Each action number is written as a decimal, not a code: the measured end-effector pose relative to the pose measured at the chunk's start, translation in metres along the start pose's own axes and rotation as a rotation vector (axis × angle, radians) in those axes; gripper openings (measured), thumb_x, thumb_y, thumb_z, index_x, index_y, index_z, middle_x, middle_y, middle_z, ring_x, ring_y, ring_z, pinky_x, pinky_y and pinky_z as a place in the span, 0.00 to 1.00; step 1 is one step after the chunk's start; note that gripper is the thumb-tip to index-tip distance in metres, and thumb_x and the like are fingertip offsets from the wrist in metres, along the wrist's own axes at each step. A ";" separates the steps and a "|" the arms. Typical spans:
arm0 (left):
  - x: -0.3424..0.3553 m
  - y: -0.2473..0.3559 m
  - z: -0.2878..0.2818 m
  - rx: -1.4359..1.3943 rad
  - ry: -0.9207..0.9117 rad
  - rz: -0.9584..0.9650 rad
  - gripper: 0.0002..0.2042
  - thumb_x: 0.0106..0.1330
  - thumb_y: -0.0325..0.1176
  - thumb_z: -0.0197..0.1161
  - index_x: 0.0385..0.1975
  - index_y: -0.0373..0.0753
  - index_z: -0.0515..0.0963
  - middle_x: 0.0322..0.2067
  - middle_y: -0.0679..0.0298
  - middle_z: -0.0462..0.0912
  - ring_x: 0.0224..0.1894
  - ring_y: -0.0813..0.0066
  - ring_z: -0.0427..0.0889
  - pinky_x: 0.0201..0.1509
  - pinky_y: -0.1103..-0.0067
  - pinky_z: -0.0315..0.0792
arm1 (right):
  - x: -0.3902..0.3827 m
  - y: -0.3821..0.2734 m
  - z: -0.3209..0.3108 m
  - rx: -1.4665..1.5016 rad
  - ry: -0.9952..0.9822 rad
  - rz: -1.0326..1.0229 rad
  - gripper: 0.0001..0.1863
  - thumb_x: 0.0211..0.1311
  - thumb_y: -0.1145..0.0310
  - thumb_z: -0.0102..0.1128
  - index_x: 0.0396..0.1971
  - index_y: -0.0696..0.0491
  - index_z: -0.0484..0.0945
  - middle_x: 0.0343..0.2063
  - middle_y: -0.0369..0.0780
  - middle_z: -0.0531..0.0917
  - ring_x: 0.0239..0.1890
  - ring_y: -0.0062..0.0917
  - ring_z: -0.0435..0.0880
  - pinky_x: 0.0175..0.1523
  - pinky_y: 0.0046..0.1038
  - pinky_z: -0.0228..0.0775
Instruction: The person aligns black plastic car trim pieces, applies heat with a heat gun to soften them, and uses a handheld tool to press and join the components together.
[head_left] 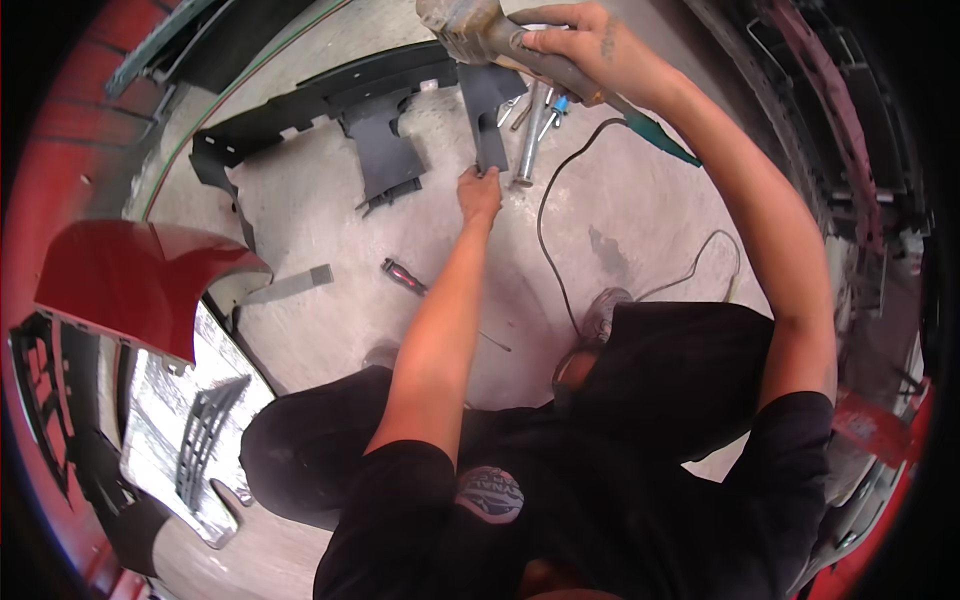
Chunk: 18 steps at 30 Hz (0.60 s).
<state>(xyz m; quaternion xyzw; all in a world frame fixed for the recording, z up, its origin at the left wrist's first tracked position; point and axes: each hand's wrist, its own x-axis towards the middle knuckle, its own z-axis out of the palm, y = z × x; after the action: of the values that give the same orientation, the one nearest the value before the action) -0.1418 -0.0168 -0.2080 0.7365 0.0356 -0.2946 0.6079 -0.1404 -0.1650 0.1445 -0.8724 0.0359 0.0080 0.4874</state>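
Note:
My right hand (590,45) is wrapped round the body of a worn, dusty corded power tool (470,28) at the top of the view. A green cord sleeve (660,135) trails from its rear end; whatever is fitted at its head is hidden. Below it, my left hand (480,193) grips the near end of a dark plastic strip (487,135). The strip runs up under the tool, beside a long black plastic trim panel (310,95) on the floor; I cannot tell whether they are joined. A second dark flap (385,150) hangs from that panel.
A metal tube (535,140) and several hand tools lie right of the strip. A screwdriver (403,275) lies partly under my left forearm. The black cord (545,210) loops across the concrete. At left are a red fender (140,275) and a silvery sheet (165,410).

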 end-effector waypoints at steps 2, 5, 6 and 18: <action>-0.004 0.006 0.001 0.131 0.058 0.082 0.18 0.63 0.39 0.66 0.46 0.30 0.82 0.38 0.45 0.86 0.40 0.47 0.87 0.48 0.63 0.80 | -0.013 0.010 -0.012 0.104 0.080 -0.068 0.20 0.68 0.66 0.55 0.55 0.59 0.80 0.31 0.39 0.84 0.27 0.20 0.81 0.30 0.25 0.75; -0.012 0.012 -0.011 0.426 0.108 0.202 0.21 0.62 0.39 0.66 0.51 0.30 0.80 0.40 0.43 0.85 0.42 0.41 0.84 0.54 0.63 0.78 | -0.026 -0.004 -0.031 0.248 0.086 0.184 0.19 0.66 0.67 0.57 0.53 0.60 0.81 0.29 0.39 0.84 0.26 0.21 0.81 0.29 0.25 0.75; -0.009 0.010 -0.015 0.548 0.118 0.200 0.25 0.62 0.41 0.66 0.55 0.30 0.77 0.44 0.42 0.82 0.48 0.41 0.82 0.57 0.61 0.75 | -0.028 -0.001 -0.035 0.266 0.098 0.178 0.19 0.66 0.67 0.57 0.53 0.60 0.81 0.29 0.39 0.84 0.26 0.21 0.81 0.29 0.25 0.75; -0.008 0.152 0.027 0.700 0.321 0.577 0.46 0.55 0.56 0.75 0.59 0.21 0.63 0.56 0.34 0.71 0.60 0.37 0.70 0.65 0.57 0.65 | -0.052 0.062 -0.083 0.035 0.318 0.053 0.16 0.66 0.66 0.56 0.45 0.61 0.84 0.35 0.40 0.87 0.36 0.23 0.83 0.44 0.26 0.75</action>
<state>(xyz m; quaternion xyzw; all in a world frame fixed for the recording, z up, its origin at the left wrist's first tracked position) -0.0963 -0.0787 -0.0739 0.9130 -0.1779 0.0094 0.3671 -0.1982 -0.2650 0.1380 -0.8528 0.1357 -0.1178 0.4904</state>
